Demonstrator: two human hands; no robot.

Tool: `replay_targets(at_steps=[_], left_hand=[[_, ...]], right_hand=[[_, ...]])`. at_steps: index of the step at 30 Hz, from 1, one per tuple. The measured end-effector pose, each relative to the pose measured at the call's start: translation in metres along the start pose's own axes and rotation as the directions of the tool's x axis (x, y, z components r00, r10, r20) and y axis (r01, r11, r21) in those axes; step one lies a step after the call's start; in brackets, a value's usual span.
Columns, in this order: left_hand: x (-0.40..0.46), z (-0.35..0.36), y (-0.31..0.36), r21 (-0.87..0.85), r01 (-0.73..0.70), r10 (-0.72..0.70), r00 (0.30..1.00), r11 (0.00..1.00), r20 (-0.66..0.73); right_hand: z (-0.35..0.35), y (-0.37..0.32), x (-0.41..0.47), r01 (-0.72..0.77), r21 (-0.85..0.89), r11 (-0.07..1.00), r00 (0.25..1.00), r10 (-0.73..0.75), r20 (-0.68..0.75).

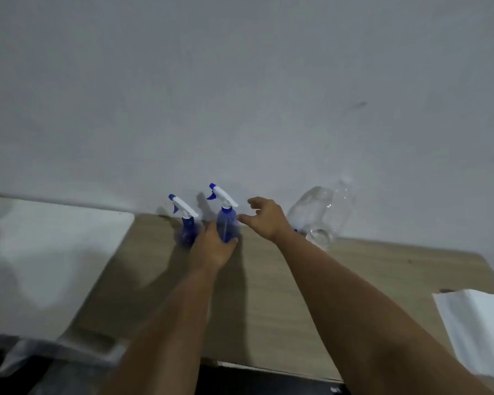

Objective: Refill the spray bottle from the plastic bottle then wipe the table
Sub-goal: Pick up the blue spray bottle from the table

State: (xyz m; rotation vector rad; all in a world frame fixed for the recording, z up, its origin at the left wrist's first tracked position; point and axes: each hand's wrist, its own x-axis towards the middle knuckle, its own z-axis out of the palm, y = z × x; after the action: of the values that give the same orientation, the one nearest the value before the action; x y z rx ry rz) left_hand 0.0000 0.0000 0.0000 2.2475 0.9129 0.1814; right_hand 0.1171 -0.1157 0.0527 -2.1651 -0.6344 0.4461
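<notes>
The whole view is softened by motion blur, and the far edge of the wooden table [268, 295] against the grey wall [240, 81] is hard to trace. The lower body of the spray bottle [226, 220], blue with a white trigger head, is covered by the left hand [211, 246], whose fingers are wrapped round it from the near side; the bottle is held upright near the wall. A second blue spray bottle [186, 223] is seen just beside it on the left, its base smeared and partly hidden behind the left hand, so whether the two touch cannot be told. The right hand [264, 218] is held just right of the gripped bottle at neck height, its fingers spread and loosely bent, with nothing in them. Behind that wrist, the clear plastic bottle [320, 215] is seen by the wall, tilted or lying with its round base toward the camera; its outline is faint and its cap end cannot be made out. A white folded cloth or paper [476, 329] is cut off by the right edge. A pale surface [54, 246] lies left of the table, and blurred dark shapes at the lower left cannot be identified
</notes>
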Motion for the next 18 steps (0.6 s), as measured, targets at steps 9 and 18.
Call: replay_targets(at_steps=[9,18], left_hand=[[0.080,0.050,-0.034,-0.205,0.020,-0.004,0.997,0.978,0.075],[0.067,0.037,-0.035,-0.434,0.025,0.087,0.968,0.900,0.236]], right_hand=[[0.078,0.026,0.063,-0.003,0.115,0.993,1.000,0.007,-0.028],[0.070,0.034,0.030,0.043,0.203,0.978,0.993,-0.019,-0.116]])
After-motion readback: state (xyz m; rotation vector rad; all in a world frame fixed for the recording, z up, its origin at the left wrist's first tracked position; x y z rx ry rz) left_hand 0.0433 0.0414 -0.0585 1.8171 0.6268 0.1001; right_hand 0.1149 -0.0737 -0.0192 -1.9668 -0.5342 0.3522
